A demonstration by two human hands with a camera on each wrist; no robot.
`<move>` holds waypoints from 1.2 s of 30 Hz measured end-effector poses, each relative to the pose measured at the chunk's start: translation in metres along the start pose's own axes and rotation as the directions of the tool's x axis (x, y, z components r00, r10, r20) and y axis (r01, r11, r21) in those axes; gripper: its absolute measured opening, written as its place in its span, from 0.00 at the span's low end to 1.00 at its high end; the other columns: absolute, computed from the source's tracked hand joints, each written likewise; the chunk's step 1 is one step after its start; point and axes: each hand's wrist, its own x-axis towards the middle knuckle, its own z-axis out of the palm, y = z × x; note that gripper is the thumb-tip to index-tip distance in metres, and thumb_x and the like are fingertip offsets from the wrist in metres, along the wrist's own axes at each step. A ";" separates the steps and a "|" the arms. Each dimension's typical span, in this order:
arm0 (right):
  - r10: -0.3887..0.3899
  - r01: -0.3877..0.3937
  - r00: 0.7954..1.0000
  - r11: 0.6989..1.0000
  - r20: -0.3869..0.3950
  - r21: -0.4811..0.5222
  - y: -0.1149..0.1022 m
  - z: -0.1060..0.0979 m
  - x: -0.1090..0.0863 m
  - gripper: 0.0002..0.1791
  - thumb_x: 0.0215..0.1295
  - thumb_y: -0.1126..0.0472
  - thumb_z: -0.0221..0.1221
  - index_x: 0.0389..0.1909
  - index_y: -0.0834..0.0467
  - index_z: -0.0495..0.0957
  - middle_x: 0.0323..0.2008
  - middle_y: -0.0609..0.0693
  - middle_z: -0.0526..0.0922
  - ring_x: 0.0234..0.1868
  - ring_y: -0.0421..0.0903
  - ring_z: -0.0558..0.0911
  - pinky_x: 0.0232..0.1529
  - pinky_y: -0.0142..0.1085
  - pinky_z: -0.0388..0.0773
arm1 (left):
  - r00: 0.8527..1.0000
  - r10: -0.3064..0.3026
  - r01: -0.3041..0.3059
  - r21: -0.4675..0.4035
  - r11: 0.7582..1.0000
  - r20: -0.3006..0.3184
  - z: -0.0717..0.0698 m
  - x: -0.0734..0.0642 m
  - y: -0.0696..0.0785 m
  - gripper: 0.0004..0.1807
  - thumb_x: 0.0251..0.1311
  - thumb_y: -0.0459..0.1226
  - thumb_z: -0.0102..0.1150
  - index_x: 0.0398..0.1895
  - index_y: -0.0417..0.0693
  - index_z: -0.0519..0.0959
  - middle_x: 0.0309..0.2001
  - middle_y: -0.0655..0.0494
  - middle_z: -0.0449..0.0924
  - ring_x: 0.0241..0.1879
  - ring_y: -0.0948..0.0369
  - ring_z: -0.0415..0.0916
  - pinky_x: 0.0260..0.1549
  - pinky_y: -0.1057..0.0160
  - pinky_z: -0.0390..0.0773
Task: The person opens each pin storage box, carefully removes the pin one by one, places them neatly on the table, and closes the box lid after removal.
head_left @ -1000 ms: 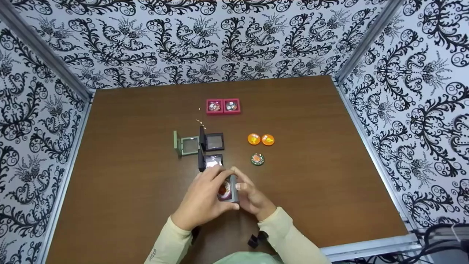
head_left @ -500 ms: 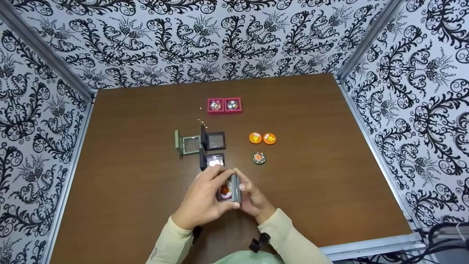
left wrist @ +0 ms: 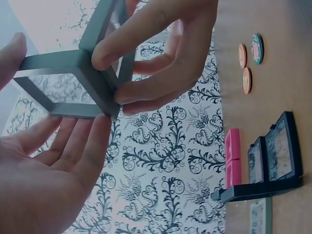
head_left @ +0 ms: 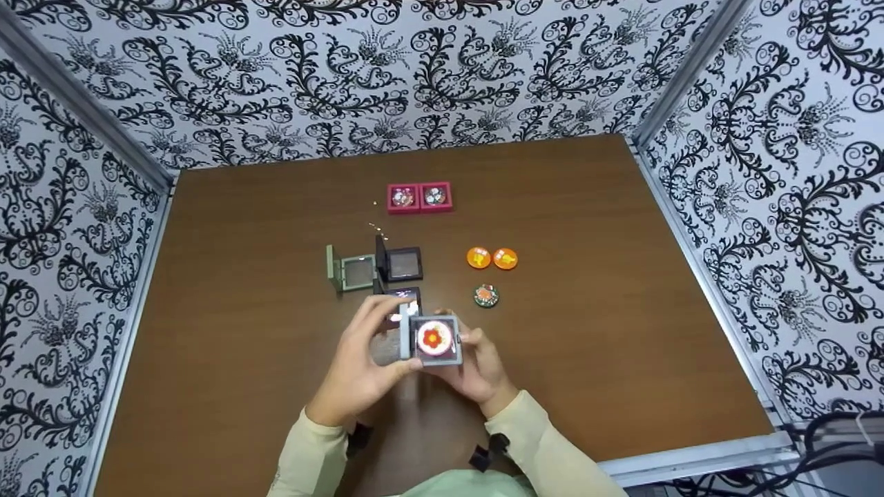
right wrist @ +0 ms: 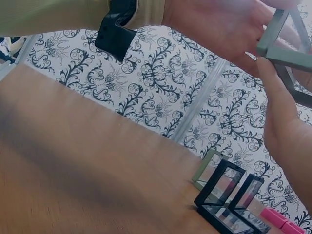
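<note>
Grey case with a red-flower disc inside sits above the worktop, just nearer than the black case, gripped from both sides: left hand fingers pinch its hinge edge, right hand cups the other.

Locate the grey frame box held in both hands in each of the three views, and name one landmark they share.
Head: grey frame box low centre, between left hand and right hand.
Left wrist: upper left, seen edge-on.
Right wrist: top right corner.
Shared landmark: the open black frame boxes on the table.
</note>
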 end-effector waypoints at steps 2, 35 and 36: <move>-0.002 0.002 1.000 1.000 0.004 0.015 -0.001 0.000 0.000 0.23 0.75 0.64 0.54 0.68 0.55 0.71 0.66 0.61 0.75 0.64 0.57 0.80 0.68 0.49 0.78 | 1.000 -0.014 0.013 -0.054 0.998 -0.017 -0.002 -0.001 -0.001 0.45 0.51 0.33 0.87 0.74 0.50 0.77 0.66 0.54 0.75 0.62 0.53 0.75 0.63 0.48 0.80; -0.063 0.236 0.928 -0.667 0.368 -0.707 -0.146 0.030 0.035 0.25 0.60 0.66 0.74 0.60 0.63 0.84 0.55 0.55 0.84 0.56 0.54 0.79 0.58 0.48 0.80 | 0.968 -0.114 0.109 -0.033 0.993 -0.224 -0.087 -0.016 -0.046 0.43 0.54 0.21 0.80 0.74 0.39 0.73 0.66 0.43 0.76 0.62 0.45 0.78 0.61 0.61 0.80; -0.068 0.190 0.943 -0.695 0.327 -0.693 -0.153 0.022 0.031 0.25 0.60 0.66 0.74 0.60 0.63 0.84 0.55 0.55 0.84 0.56 0.54 0.80 0.56 0.49 0.80 | 0.960 -0.151 0.146 -0.040 0.989 -0.237 -0.093 -0.019 -0.052 0.42 0.55 0.21 0.79 0.74 0.40 0.73 0.67 0.44 0.76 0.63 0.44 0.78 0.61 0.64 0.80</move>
